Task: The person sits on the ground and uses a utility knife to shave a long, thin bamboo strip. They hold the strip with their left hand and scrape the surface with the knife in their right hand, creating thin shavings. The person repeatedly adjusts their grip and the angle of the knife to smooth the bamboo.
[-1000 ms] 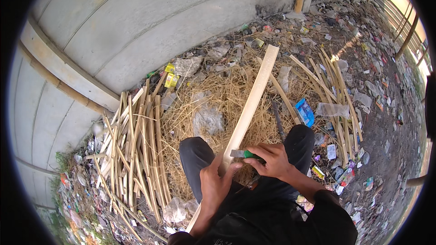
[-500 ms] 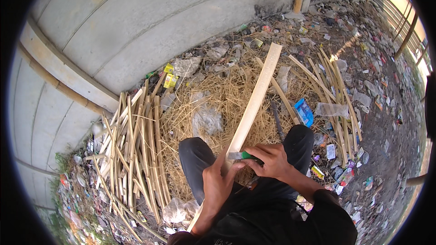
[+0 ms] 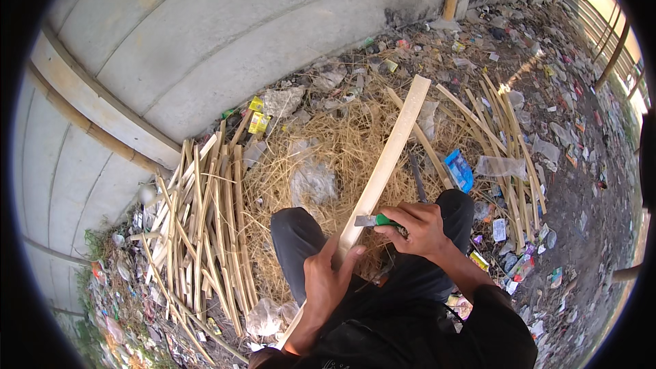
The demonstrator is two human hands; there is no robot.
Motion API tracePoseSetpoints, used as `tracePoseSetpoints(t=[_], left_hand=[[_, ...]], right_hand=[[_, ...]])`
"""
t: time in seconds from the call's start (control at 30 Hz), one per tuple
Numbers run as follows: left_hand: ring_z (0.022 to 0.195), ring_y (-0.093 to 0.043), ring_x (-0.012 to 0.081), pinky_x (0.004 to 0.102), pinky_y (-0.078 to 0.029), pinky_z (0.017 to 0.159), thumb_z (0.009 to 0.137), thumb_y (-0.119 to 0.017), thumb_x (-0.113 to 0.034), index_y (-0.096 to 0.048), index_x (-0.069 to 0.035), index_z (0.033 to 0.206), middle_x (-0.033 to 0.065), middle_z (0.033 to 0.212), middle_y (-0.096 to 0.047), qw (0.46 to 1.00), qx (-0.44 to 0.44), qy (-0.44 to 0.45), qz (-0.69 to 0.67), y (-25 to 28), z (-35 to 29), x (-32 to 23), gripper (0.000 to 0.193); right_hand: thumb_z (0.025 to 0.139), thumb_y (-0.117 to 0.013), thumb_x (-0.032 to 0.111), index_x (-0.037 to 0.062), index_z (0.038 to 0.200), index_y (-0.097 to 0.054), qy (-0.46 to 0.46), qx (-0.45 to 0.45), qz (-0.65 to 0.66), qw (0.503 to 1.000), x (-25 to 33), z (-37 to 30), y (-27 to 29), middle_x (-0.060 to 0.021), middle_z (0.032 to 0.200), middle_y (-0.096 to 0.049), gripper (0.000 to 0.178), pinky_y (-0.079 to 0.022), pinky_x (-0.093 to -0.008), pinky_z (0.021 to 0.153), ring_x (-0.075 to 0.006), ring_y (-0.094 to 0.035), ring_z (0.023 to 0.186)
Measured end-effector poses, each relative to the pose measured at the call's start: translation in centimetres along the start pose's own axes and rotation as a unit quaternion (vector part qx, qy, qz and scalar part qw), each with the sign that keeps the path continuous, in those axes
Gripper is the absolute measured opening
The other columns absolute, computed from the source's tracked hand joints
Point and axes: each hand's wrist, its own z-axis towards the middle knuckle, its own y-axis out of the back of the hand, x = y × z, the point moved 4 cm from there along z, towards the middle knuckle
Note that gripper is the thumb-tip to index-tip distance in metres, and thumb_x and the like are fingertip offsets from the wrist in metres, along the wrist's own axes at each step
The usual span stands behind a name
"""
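Observation:
A long, pale bamboo strip [image 3: 391, 157] slants up and away from my lap between my knees. My left hand [image 3: 328, 275] is closed around its lower part, thumb laid along the face. In my right hand [image 3: 418, 227] is a knife [image 3: 367, 221] with a green handle and a short, wide metal blade. The blade lies across the strip, a little beyond my left thumb. My right fingers wrap the handle and hide much of it.
Split bamboo strips [image 3: 205, 232] lie piled at my left, with a smaller bunch [image 3: 509, 150] at the right. Straw-like shavings [image 3: 369, 123] cover the ground ahead. A blue wrapper [image 3: 458, 169] lies beyond my right knee. A concrete wall [image 3: 273, 20] stands behind scattered litter.
My right hand and the knife have moved slightly up along the strip, away from my left thumb. The strip's far end has dropped a little toward me and to the right.

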Motion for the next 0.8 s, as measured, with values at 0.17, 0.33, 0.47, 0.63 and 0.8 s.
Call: tracePoseSetpoints(t=[0.17, 0.33, 0.47, 0.63, 0.8], left_hand=[[0.056, -0.07, 0.0298, 0.038, -0.051, 0.056, 0.099, -0.081, -0.027, -0.073, 0.001, 0.127, 0.0189, 0.069, -0.069, 1.0, 0.002, 0.012, 0.014, 0.2, -0.1, 0.1, 0.041], [0.057, -0.07, 0.03, 0.0382, -0.051, 0.056, 0.1, -0.08, -0.027, -0.073, 0.001, 0.127, 0.0196, 0.07, -0.069, 1.0, -0.007, 0.008, 0.014, 0.3, -0.1, 0.2, 0.04], [0.059, -0.073, 0.0313, 0.0379, -0.053, 0.058, 0.1, -0.08, -0.026, -0.072, 0.001, 0.128, 0.0206, 0.073, -0.071, 1.0, 0.001, 0.024, 0.0, 0.6, -0.4, 0.7, 0.039], [0.065, -0.076, 0.0336, 0.0386, -0.056, 0.061, 0.1, -0.079, -0.025, -0.072, 0.0, 0.129, 0.0223, 0.076, -0.073, 1.0, -0.009, 0.017, 0.004, 0.8, -0.2, 0.7, 0.039], [0.067, -0.077, 0.0359, 0.0396, -0.057, 0.062, 0.1, -0.079, -0.026, -0.072, 0.001, 0.129, 0.0238, 0.078, -0.074, 1.0, -0.006, 0.016, 0.017, 0.8, -0.4, 1.4, 0.04]], right_hand=[[0.089, -0.087, 0.032, 0.0118, 0.105, -0.076, 0.007, -0.004, -0.009, 1.0, 0.4, 0.6, 0.2, -0.0007, 0.076, -0.071, 0.028, -0.05, -0.0319, 0.051, -0.0192, -0.067, 0.057], [0.09, -0.086, 0.032, 0.0134, 0.105, -0.077, 0.015, -0.031, -0.025, 0.999, -0.2, 0.5, 0.0, 0.0011, 0.076, -0.071, 0.026, -0.051, -0.032, 0.052, -0.0183, -0.067, 0.058], [0.089, -0.087, 0.033, 0.0136, 0.105, -0.077, 0.011, -0.038, -0.025, 0.999, -0.9, 0.8, 0.2, 0.0013, 0.077, -0.072, 0.026, -0.051, -0.0319, 0.052, -0.018, -0.067, 0.058], [0.089, -0.087, 0.033, 0.0139, 0.104, -0.078, 0.018, -0.042, -0.029, 0.999, -0.8, 1.3, 0.0, 0.0014, 0.078, -0.073, 0.026, -0.051, -0.0315, 0.052, -0.0177, -0.067, 0.058], [0.089, -0.087, 0.029, 0.0122, 0.106, -0.079, -0.003, -0.051, -0.032, 0.998, -2.2, 1.1, -0.1, -0.0024, 0.082, -0.076, 0.025, -0.053, -0.0326, 0.054, -0.0204, -0.07, 0.061]])
